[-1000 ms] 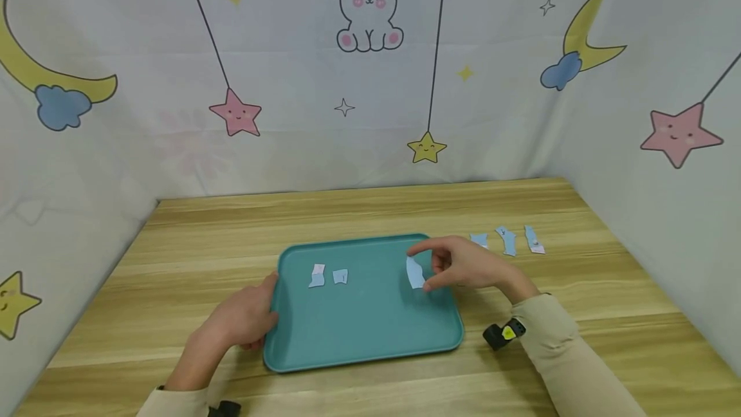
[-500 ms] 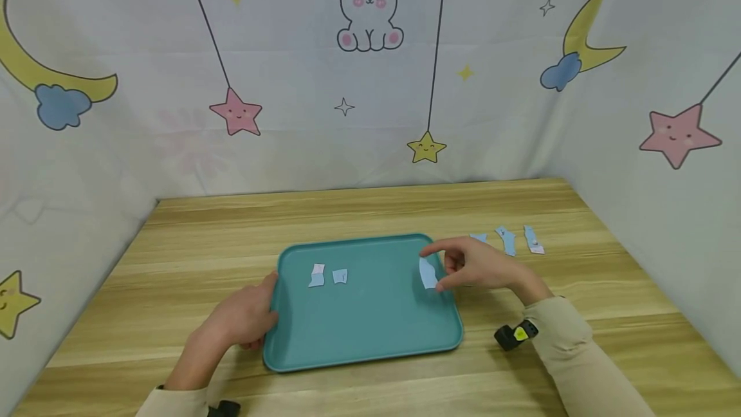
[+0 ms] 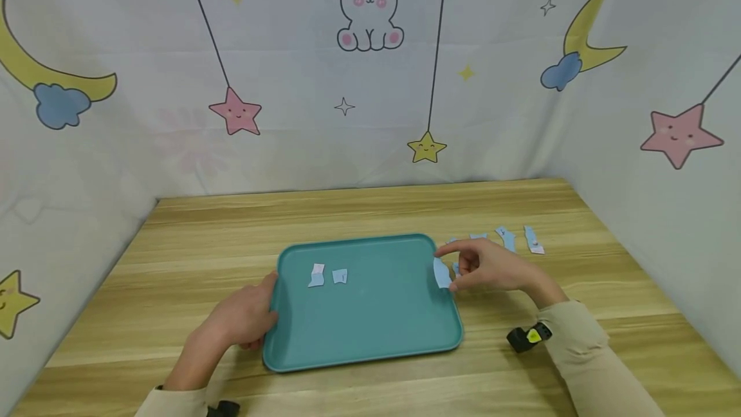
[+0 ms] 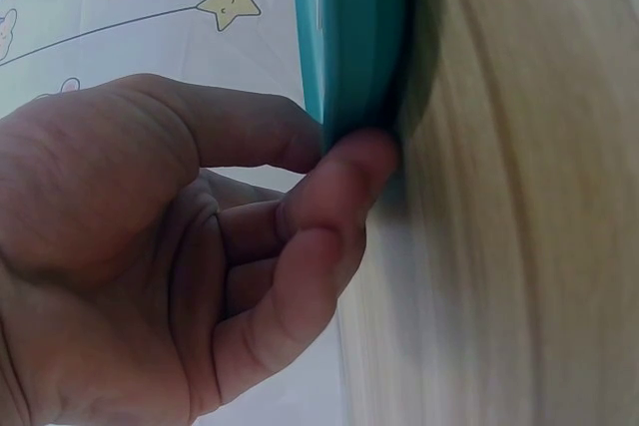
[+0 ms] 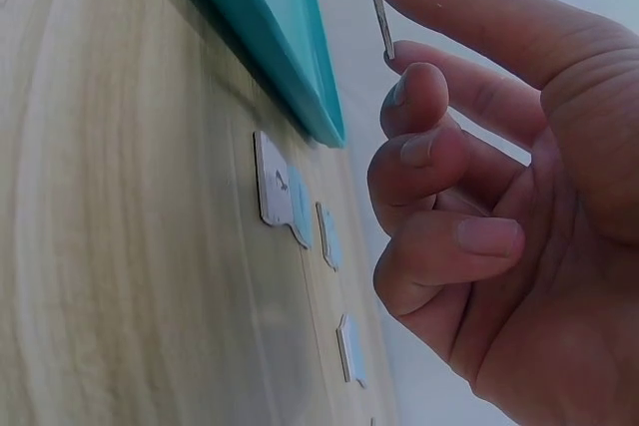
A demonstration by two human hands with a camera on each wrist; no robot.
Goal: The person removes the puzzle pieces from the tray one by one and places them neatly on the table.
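Note:
A shallow teal tray (image 3: 370, 324) lies on the wooden table. My left hand (image 3: 240, 317) grips its left rim, and the left wrist view shows thumb and fingers pinching the tray edge (image 4: 354, 37). Above the tray's right rim, my right hand (image 3: 494, 266) pinches a light-blue puzzle piece (image 3: 442, 273) between thumb and index finger. In the right wrist view that puzzle piece (image 5: 381, 19) appears edge-on, the other fingers curled away from it. Two flat pieces lie inside the tray near its upper left: a pink-and-blue piece (image 3: 316, 275) and a smaller blue piece (image 3: 339, 276).
Several loose pieces lie on the table right of the tray, among them a forked blue piece (image 3: 506, 238) and a long blue piece (image 3: 533, 240). Another piece (image 3: 457, 269) is partly hidden behind my right hand. A printed cloth (image 3: 301, 159) hangs behind the table.
My right hand has moved rightward with the puzzle piece, from over the tray to its right rim. A piece beside the tray has come partly into sight. My left hand stays put.

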